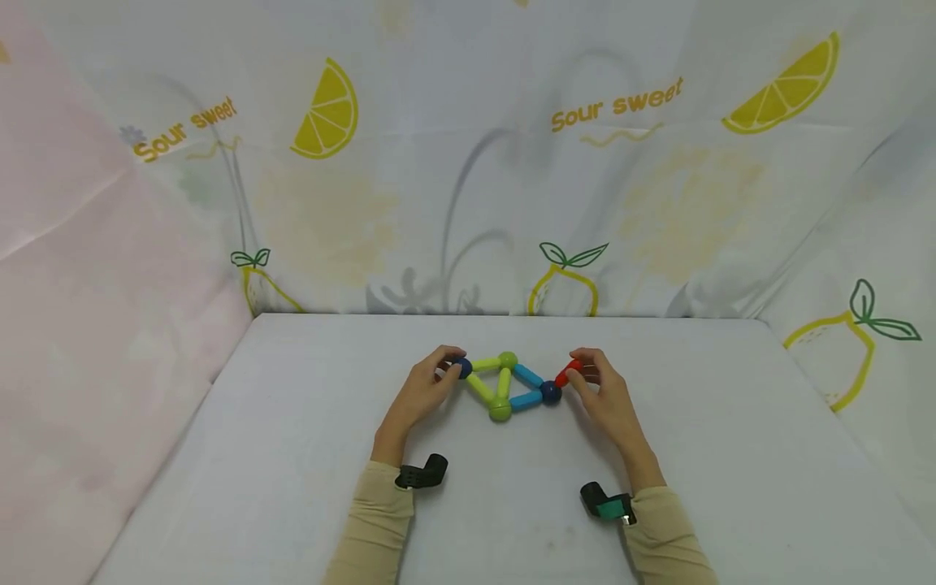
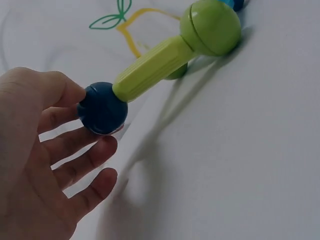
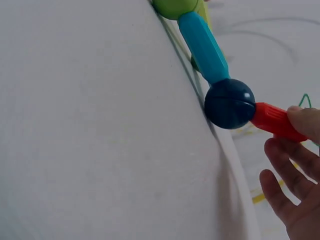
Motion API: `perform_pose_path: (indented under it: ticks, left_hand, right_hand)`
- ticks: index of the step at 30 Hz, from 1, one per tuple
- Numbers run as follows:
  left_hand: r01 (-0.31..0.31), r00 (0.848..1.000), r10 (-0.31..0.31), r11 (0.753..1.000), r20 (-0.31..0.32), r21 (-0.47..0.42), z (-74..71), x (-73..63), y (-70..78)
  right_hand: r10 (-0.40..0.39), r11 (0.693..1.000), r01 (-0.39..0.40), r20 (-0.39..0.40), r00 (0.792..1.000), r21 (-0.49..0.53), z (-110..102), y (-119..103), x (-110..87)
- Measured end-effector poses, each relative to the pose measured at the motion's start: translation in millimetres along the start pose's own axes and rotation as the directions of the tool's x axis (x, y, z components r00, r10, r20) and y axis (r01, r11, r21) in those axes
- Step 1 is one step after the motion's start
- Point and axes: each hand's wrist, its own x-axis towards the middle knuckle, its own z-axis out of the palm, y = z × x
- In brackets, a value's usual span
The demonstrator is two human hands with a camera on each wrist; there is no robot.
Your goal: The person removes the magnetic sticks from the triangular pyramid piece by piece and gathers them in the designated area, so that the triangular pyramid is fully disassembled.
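Note:
A diamond of magnetic rods and balls lies between the hands. Its left half has light green rods (image 1: pixel 481 387), its right half blue rods (image 1: pixel 526 401), and green balls (image 1: pixel 500 409) join them in the middle. My left hand (image 1: pixel 424 390) pinches the dark blue ball (image 2: pixel 103 108) at the left corner between thumb and fingers. At the right corner sits another dark blue ball (image 3: pixel 230 104), with a short red rod (image 3: pixel 276 121) attached. My right hand (image 1: pixel 603 398) pinches that red rod by its outer end, the lower fingers spread loosely.
A white table (image 1: pixel 278 455) carries the build near its far edge. Behind it hangs a pale cloth (image 1: pixel 453 162) printed with lemons and lettering. Each wrist wears a black camera strap, the left camera (image 1: pixel 424 471) and the right camera (image 1: pixel 607 504).

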Motion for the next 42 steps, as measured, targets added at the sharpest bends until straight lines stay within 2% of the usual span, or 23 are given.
perform_pose_path:
  ticks: [5, 9, 13, 17, 22, 27, 30, 32, 34, 36, 38, 42]
  left_hand:
    - [0.033, 0.994, -0.035, 0.999, 0.102, 0.02, -7.3, -3.9, -7.5]
    - [0.012, 0.984, -0.017, 1.0, 0.177, 0.026, -13.8, -6.8, -9.0]
    - [-0.009, 0.968, 0.0, 0.999, 0.252, 0.034, -18.7, -9.3, -8.7]
    - [-0.022, 0.96, 0.007, 0.999, 0.28, 0.048, -20.9, -10.4, -8.4]
    - [-0.041, 0.959, 0.027, 0.998, 0.283, 0.045, -19.4, -10.0, -11.4]
    - [-0.038, 0.965, 0.032, 0.999, 0.261, 0.018, -16.8, -10.9, -16.2]
    - [-0.051, 0.97, 0.048, 0.999, 0.238, 0.005, -16.3, -11.4, -19.6]
    - [-0.062, 0.973, 0.06, 0.998, 0.223, -0.001, -15.9, -11.4, -21.5]
    - [-0.072, 0.976, 0.072, 0.997, 0.207, -0.011, -15.4, -11.3, -23.0]
    - [-0.083, 0.979, 0.087, 0.996, 0.187, -0.026, -14.9, -11.4, -24.0]
    - [-0.082, 0.981, 0.087, 0.996, 0.174, -0.034, -14.1, -11.5, -25.3]
    - [-0.088, 0.98, 0.093, 0.995, 0.173, -0.038, -11.6, -13.1, -26.9]
  right_hand:
    - [0.063, 0.997, -0.062, 0.017, 0.998, -0.05, -7.6, 5.8, -0.9]
    - [0.104, 0.987, -0.099, 0.037, 0.994, -0.124, -14.0, 9.9, -3.4]
    - [0.149, 0.97, -0.124, 0.108, 0.983, -0.21, -19.0, 13.9, -6.1]
    - [0.167, 0.963, -0.123, 0.173, 0.971, -0.238, -21.9, 14.9, -7.6]
    - [0.13, 0.968, -0.087, 0.172, 0.976, -0.237, -23.2, 14.1, -8.6]
    - [0.014, 0.982, 0.003, 0.089, 0.996, -0.19, -10.3, 5.9, -5.4]
    - [-0.082, 0.984, 0.095, 0.091, 0.992, -0.148, 5.0, -9.4, 0.5]
    - [-0.147, 0.975, 0.168, 0.147, 0.978, -0.142, 16.7, -22.1, 6.3]
    - [-0.216, 0.956, 0.254, 0.23, 0.949, -0.147, 29.4, -35.4, 14.9]
    - [-0.268, 0.928, 0.334, 0.329, 0.906, -0.163, 41.5, -48.5, 25.0]
    - [-0.279, 0.905, 0.386, 0.432, 0.858, -0.182, 52.3, -59.3, 34.7]
    - [-0.219, 0.864, 0.442, 0.61, 0.762, -0.241, 66.7, -69.4, 47.9]
